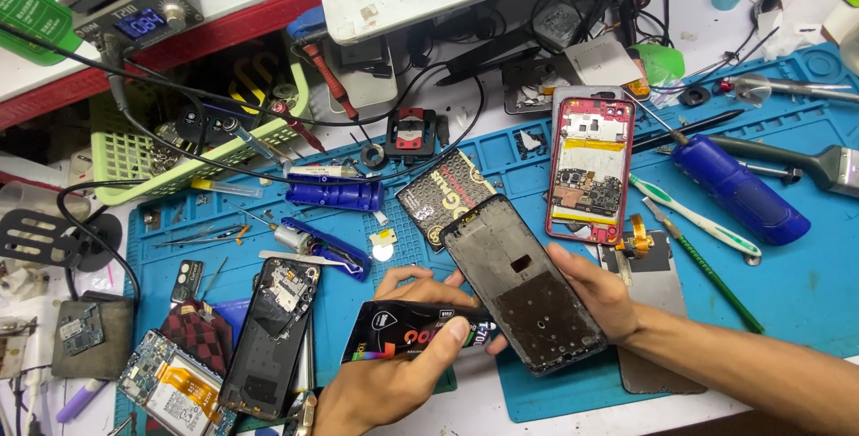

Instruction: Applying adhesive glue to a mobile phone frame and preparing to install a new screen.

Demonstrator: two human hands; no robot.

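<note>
Your left hand (385, 382) squeezes black glue tube (416, 338), nozzle at phone frame (523, 288) edge; right hand (595, 293) grips frame. Next: steady, thin bead along rim.

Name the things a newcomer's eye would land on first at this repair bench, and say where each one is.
At centre, the right hand holds a bare dark phone frame, while the left hand presses a black glue tube against its lower edge. Behind them on the blue mat lies an opened red phone, with a blue screwdriver to its right.
</note>
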